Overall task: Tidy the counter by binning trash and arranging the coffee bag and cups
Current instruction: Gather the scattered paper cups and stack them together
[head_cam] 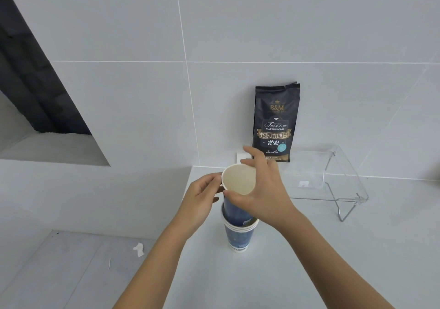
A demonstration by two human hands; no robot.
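The top cup (pixel 238 185) is a paper cup with a dark blue printed outside, a cream-white inside and a rolled white rim, and its mouth is tilted toward the camera, so the inside shows and nothing is seen in it. Its lower part sits inside the stack of cups (pixel 239 236), which stands upright on the grey counter (pixel 333 249); the stack shows several white rims close together at its top, the same blue print on its side and a white band at the foot. The right hand (pixel 264 196) is closed on the top cup, with the thumb on the blue wall near the camera and the fingers over the far rim. The left hand (pixel 202 196) touches the left side of the rim with its fingertips, gently curled, but whether it really holds the cup I cannot tell. Behind the cups a black coffee bag (pixel 276 123) with gold letters and a small blue round label stands upright against the tiled wall (pixel 238 23), its top folded shut. To the right of the bag a clear plastic stand (pixel 328 173) with wire legs rests on the counter. On the lower floor at the left lies a small white paper scrap (pixel 138 249).
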